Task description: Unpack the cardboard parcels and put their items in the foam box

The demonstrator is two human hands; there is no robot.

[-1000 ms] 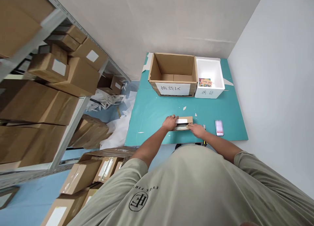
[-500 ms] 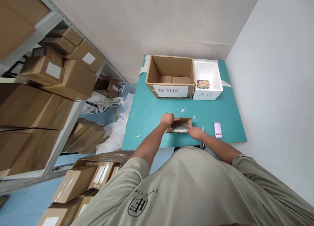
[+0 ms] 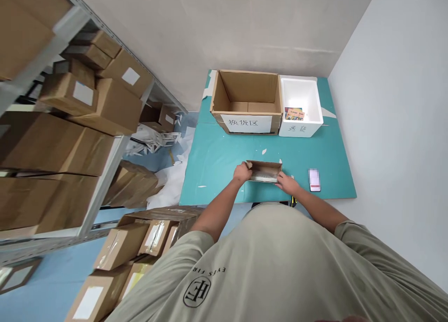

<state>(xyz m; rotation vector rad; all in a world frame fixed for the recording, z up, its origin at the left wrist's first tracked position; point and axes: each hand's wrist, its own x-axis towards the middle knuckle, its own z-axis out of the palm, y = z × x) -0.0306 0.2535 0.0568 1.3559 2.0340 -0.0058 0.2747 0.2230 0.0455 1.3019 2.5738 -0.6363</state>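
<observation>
A small open cardboard box lies near the front edge of the teal table, its opening facing up. Something pale, possibly wrapping, lies inside it; I cannot make out what. My left hand is closed on the box's left end, with a bit of the cardboard flap between thumb and fingers. At the opposite end, my right hand grips the right side, fingers at the rim. A yellow and black tool, perhaps a utility knife, lies by the table edge beside my right wrist. The phone rests farther right.
At the back of the table stand a large open carton with a paper label and a white foam box holding colourful packets. Shelves of cartons rise at left, and more cartons are stacked by my left side.
The camera view has shifted slightly. My left index finger, stretched along the box before, is now curled at its left end. My right fingers have moved from inside the opening to the right rim.
</observation>
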